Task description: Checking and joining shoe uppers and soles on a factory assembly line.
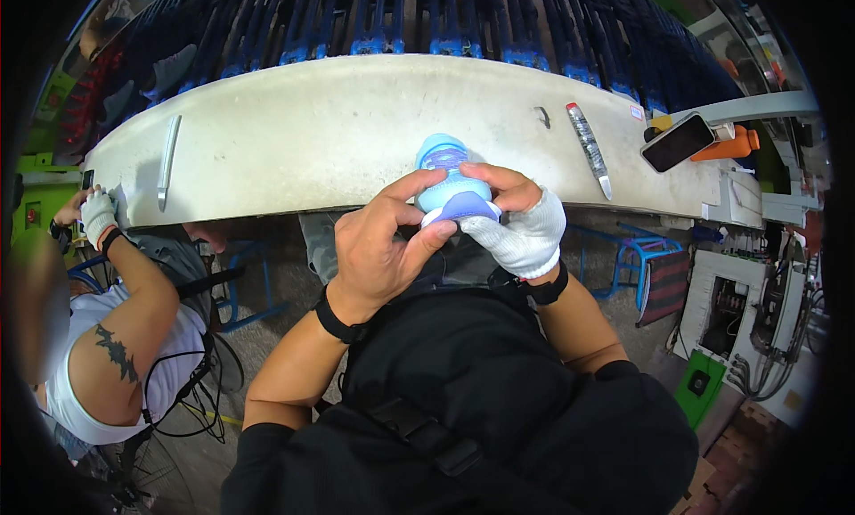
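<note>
Standing close by, I see the person hold a small light-blue shoe (452, 187) in the air just off the near edge of the worktop (338, 132), about at its middle. The bare left hand (381, 248) has its fingers (403, 192) curled shut around the shoe's left side, thumb pressed by the pale purple sole. The right hand (525, 225), in a white knit glove, closes its fingers on the other side, so both hands grip the one shoe. It looks light and soft in the upper, stiffer at the sole; I judge the sole rim the firmest place to hold, since the upper would dent under a squeeze.

Farther along the worktop lie a curved grey strip (167, 159) toward the left end, a long file (590, 148) to the right, and a dark phone (677, 143) beside an orange bottle (732, 145) at the far right corner. At the left end, a co-worker's gloved hand (96, 214) rests at the near edge.
</note>
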`<action>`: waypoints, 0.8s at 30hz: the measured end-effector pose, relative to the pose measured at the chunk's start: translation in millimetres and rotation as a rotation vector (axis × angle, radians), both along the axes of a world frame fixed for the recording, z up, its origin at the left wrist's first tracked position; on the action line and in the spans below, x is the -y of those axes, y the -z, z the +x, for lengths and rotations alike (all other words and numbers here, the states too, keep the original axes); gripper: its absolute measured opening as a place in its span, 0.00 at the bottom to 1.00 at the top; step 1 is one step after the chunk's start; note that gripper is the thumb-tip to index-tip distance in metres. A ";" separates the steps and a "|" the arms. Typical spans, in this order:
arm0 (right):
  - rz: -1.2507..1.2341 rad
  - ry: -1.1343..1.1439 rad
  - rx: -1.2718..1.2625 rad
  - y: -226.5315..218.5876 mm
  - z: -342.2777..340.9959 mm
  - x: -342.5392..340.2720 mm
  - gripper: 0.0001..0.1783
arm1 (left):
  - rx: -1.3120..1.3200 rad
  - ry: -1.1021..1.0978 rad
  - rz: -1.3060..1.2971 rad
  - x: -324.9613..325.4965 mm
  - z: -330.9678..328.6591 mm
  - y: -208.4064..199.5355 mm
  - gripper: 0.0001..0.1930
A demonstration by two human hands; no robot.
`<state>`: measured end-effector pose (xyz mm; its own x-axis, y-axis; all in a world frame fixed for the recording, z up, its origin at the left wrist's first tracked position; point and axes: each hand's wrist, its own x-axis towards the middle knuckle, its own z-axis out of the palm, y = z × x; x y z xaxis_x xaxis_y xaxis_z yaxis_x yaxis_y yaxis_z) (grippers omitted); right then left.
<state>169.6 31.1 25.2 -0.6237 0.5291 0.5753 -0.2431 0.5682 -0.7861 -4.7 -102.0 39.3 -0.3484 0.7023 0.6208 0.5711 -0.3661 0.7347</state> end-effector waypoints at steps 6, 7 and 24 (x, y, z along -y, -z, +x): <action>-0.062 -0.042 -0.044 7.1 -20.9 -10.7 0.24 | 0.083 0.000 -0.109 1.8 -12.8 -4.6 0.18; -0.087 -0.022 -0.068 8.4 -25.6 -8.5 0.26 | -0.012 0.018 -0.132 1.9 -21.7 -7.2 0.19; 0.198 0.090 0.325 28.1 -10.6 -4.6 0.17 | -0.363 -0.005 -0.547 14.7 -47.8 -19.0 0.44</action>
<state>159.0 35.7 -2.9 -0.7466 0.4885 0.4517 0.0586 0.7246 -0.6867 -52.5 -116.7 58.3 -0.1879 0.9489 0.2533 0.8185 0.0088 0.5744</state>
